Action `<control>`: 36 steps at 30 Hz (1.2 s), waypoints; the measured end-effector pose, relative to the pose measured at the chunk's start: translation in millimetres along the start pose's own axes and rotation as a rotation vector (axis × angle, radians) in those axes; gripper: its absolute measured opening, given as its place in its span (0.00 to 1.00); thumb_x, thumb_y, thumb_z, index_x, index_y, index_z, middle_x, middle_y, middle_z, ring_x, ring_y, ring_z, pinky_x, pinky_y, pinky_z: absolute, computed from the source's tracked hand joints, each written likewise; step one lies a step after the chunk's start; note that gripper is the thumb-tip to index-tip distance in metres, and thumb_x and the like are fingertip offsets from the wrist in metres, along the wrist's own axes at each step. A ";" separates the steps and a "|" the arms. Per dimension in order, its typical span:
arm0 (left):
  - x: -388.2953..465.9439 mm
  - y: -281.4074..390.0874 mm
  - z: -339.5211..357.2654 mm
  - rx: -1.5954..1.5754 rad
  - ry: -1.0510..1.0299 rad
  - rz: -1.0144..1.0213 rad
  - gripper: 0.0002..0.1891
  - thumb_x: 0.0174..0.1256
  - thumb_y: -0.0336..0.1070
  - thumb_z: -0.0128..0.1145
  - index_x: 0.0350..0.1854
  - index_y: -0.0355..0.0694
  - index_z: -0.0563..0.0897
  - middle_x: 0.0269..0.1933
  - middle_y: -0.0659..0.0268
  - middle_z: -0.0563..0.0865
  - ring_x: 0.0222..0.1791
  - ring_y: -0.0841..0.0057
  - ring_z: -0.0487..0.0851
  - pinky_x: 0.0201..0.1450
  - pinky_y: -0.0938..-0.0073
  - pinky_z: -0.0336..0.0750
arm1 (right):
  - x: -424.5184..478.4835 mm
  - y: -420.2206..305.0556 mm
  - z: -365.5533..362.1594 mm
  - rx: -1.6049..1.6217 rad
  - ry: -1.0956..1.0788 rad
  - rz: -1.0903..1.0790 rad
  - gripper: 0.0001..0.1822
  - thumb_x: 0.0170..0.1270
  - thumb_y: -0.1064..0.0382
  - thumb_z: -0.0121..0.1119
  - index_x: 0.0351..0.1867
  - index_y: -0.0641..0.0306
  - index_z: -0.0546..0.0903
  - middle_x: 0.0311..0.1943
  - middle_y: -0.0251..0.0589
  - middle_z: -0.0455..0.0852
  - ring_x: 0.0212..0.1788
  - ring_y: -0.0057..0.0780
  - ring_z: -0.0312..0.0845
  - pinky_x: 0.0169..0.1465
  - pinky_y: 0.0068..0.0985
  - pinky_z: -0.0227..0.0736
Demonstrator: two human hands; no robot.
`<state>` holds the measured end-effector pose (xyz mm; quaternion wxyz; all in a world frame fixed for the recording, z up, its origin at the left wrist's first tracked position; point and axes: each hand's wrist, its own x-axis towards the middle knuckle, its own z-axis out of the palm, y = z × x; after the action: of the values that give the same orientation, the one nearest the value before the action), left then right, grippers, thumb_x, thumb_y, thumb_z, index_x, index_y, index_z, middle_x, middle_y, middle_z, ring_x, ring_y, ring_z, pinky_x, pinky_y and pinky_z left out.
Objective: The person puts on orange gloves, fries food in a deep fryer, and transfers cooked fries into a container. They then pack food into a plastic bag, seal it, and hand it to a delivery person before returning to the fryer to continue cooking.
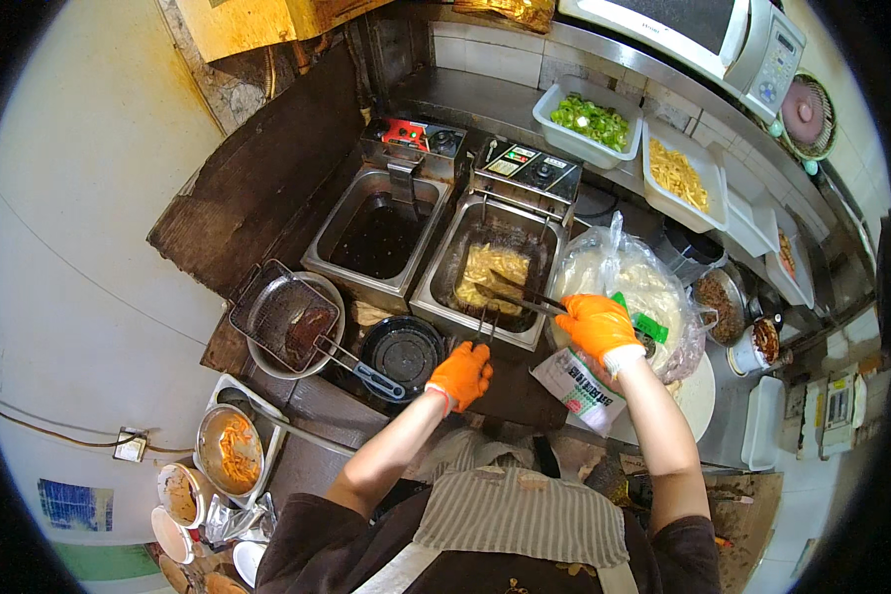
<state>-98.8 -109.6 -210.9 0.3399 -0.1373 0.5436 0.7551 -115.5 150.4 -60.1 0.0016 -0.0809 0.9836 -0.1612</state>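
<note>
My right hand, in an orange glove, grips a pair of dark tongs whose tips reach into pale yellow pieces of food in a frying basket. The basket sits in the right-hand metal fryer. My left hand, also gloved in orange, is closed at the near end of the basket's handle, in front of the fryer; its grip is partly hidden. Left of it are a black round pan and a second wire basket with a dark piece of food, resting over a metal bowl.
Another fryer with dark oil stands on the left. Plastic-bagged dough-like food lies close to my right hand. Trays of chopped green peppers and yellow strips line the shelf. A bowl of orange strips is at lower left.
</note>
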 end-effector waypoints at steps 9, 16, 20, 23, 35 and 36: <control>-16.0 19.1 16.1 0.001 0.087 0.022 0.09 0.81 0.45 0.53 0.49 0.46 0.75 0.31 0.66 0.81 0.21 0.73 0.75 0.23 0.70 0.69 | 32.8 -6.7 6.8 -0.180 -0.108 -0.003 0.14 0.64 0.51 0.62 0.38 0.58 0.89 0.39 0.55 0.90 0.47 0.58 0.86 0.51 0.51 0.79; -57.6 17.5 9.0 0.203 0.288 0.261 0.27 0.76 0.43 0.57 0.73 0.37 0.71 0.51 0.57 0.85 0.38 0.74 0.83 0.43 0.72 0.78 | 46.4 6.3 55.1 -0.203 0.161 0.004 0.10 0.63 0.53 0.63 0.34 0.55 0.88 0.34 0.51 0.90 0.42 0.58 0.87 0.45 0.52 0.79; -115.1 -2.7 2.8 0.533 0.341 0.469 0.28 0.75 0.41 0.60 0.74 0.36 0.74 0.53 0.60 0.84 0.42 0.74 0.83 0.47 0.73 0.77 | 61.8 9.0 57.3 -0.123 0.163 0.018 0.11 0.67 0.53 0.60 0.36 0.55 0.88 0.37 0.52 0.91 0.44 0.57 0.87 0.48 0.50 0.79; -148.8 -9.7 -4.2 0.255 0.332 0.503 0.22 0.78 0.35 0.60 0.70 0.37 0.78 0.52 0.66 0.85 0.48 0.78 0.81 0.54 0.78 0.75 | 68.7 21.4 82.5 -0.099 0.017 -0.016 0.13 0.68 0.53 0.59 0.38 0.56 0.88 0.41 0.53 0.91 0.49 0.56 0.86 0.54 0.48 0.79; -215.5 -84.5 3.5 -0.224 0.582 0.537 0.17 0.79 0.38 0.60 0.63 0.36 0.82 0.57 0.62 0.88 0.55 0.70 0.85 0.60 0.70 0.77 | 90.4 58.4 68.0 -0.095 0.032 -0.164 0.15 0.67 0.51 0.58 0.36 0.61 0.86 0.39 0.55 0.90 0.47 0.58 0.85 0.52 0.51 0.78; -218.0 -86.5 12.2 -0.222 0.588 0.537 0.17 0.79 0.38 0.60 0.62 0.36 0.82 0.57 0.62 0.88 0.55 0.70 0.86 0.60 0.70 0.77 | 85.3 56.2 68.2 -0.064 0.003 -0.180 0.14 0.66 0.52 0.59 0.36 0.60 0.86 0.40 0.55 0.90 0.48 0.57 0.85 0.53 0.50 0.78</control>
<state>119.9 -162.4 -143.5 -0.0558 -0.2362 0.5491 0.7998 -206.6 167.8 -140.6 -0.0168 -0.1687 0.9770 -0.1291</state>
